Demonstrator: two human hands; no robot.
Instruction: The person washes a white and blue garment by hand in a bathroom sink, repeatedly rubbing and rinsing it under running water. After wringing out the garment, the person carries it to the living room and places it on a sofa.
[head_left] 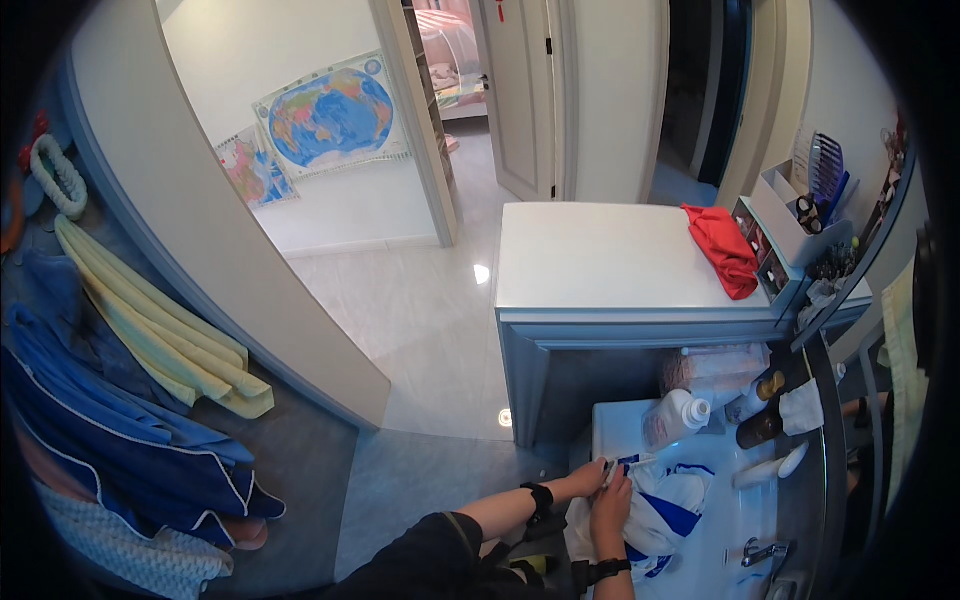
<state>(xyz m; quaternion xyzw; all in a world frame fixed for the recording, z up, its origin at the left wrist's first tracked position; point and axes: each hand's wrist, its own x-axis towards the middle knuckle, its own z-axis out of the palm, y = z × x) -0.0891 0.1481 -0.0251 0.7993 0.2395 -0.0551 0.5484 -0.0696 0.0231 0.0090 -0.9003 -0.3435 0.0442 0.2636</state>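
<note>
A wet-looking white garment with blue panels (672, 513) lies bunched in the white sink (745, 520). My left hand (586, 481) is closed at the garment's far left edge, fingers pinched together. Right beside it, my right hand (610, 506) is also closed, its fingertips meeting the left ones over a small whitish bit that seems to be part of the cloth. The fingers partly hide what is pinched. Black bands circle both wrists. The faucet (765, 551) stands at the sink's right side.
A large white bottle (676, 418), a brown bottle (760, 428) and a white tube (772, 468) stand along the sink's far and right edges. Beyond is a white cabinet top (600, 255) with a red cloth (722, 250) and an organizer (790, 225). Towels (150, 310) hang at left.
</note>
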